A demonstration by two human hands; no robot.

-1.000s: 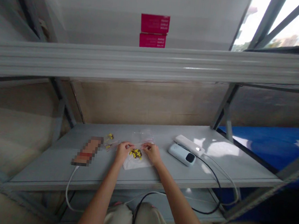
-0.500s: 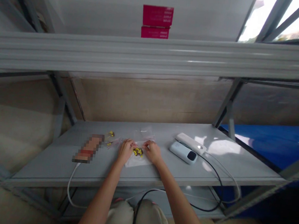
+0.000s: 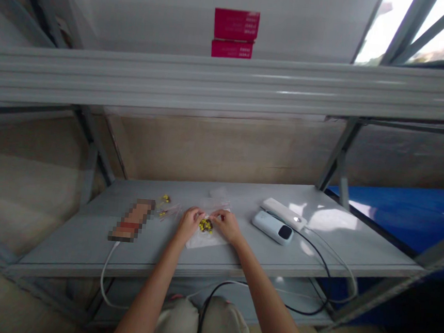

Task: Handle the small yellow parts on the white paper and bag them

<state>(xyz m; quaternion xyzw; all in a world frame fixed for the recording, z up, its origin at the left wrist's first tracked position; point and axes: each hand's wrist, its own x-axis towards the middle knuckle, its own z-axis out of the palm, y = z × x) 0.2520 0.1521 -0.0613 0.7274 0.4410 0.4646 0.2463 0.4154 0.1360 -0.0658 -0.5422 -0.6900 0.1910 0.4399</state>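
A small heap of yellow and dark pieces [image 3: 206, 226], too small to name, sits on a clear plastic bag [image 3: 202, 243] lying on the shelf. At the heap's left edge is my left hand [image 3: 189, 225], fingers bent and tips pinched together. My right hand [image 3: 226, 226] is at its upper right, thumb and forefinger closed in a pinch. What lies between the fingertips of either hand is too small to make out. Behind the hands lie more clear plastic bags [image 3: 219, 193], one with a reddish line along it.
Small clear bags with yellow pieces [image 3: 163, 213] lie left, near a phone-shaped, pixelated object [image 3: 131, 221] on a white cable. On the right are a light-blue power bank [image 3: 271, 227] and a white device [image 3: 283, 212] with cables. A metal beam [image 3: 229, 87] crosses above; red boxes [image 3: 236, 25] stand higher.
My fingertips have come slightly closer together over the top of the heap, the right ones moving left. The view has shifted a little; the other things lie as before.
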